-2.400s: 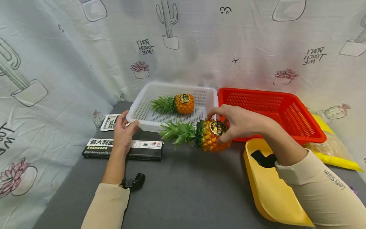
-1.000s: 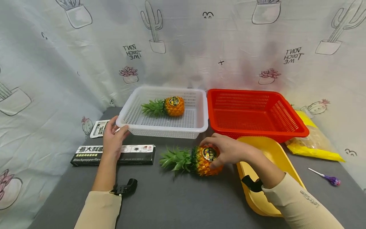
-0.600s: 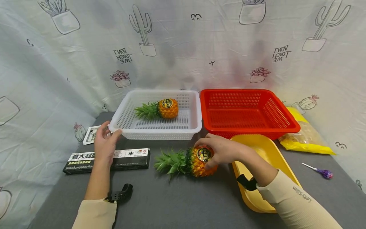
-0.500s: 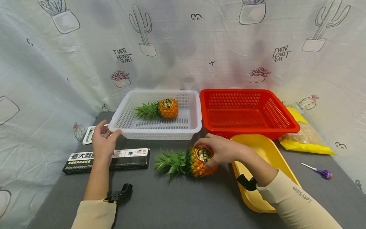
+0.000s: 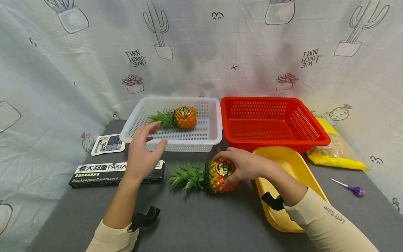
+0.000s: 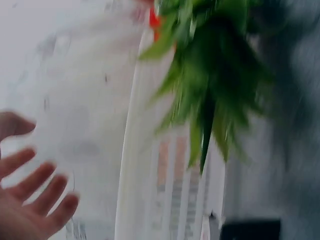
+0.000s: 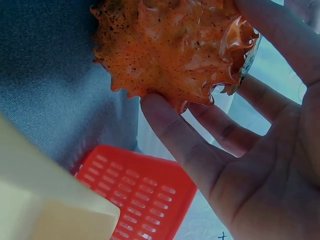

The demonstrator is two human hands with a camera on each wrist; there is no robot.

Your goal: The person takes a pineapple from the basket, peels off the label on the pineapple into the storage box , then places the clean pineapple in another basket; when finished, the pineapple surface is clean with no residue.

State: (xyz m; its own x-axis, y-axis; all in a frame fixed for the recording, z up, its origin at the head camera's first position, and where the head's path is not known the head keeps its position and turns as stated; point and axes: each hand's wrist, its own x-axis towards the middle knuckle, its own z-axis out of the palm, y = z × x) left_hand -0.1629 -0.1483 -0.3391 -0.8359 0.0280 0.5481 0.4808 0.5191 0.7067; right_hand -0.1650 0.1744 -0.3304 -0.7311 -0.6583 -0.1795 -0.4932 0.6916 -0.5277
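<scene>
On the grey table my right hand (image 5: 244, 162) grips the orange body of a toy pineapple (image 5: 217, 184), which lies on its side with its green leaves (image 5: 188, 176) pointing left. In the right wrist view its spiky skin (image 7: 160, 55) sits between the thumb and fingers. My left hand (image 5: 143, 159) hovers off the front left of the white basket (image 5: 185, 142), fingers loosely bent and holding nothing. A second pineapple (image 5: 186, 117) lies inside that basket, leaves to the left. Blur softens the left wrist view, where pineapple leaves (image 6: 210, 85) appear beside the basket.
To the right of the white basket stands a red basket (image 5: 261, 131), with a yellow container (image 5: 289, 166) in front of it. A pasta box (image 5: 94, 177) and a white packet (image 5: 108, 144) lie at left. A yellow bag (image 5: 338, 161) and lollipop (image 5: 357, 191) lie at right.
The right hand has lowered the pineapple from in front of the white basket onto the table. My left hand has let go of the basket's corner and moved right.
</scene>
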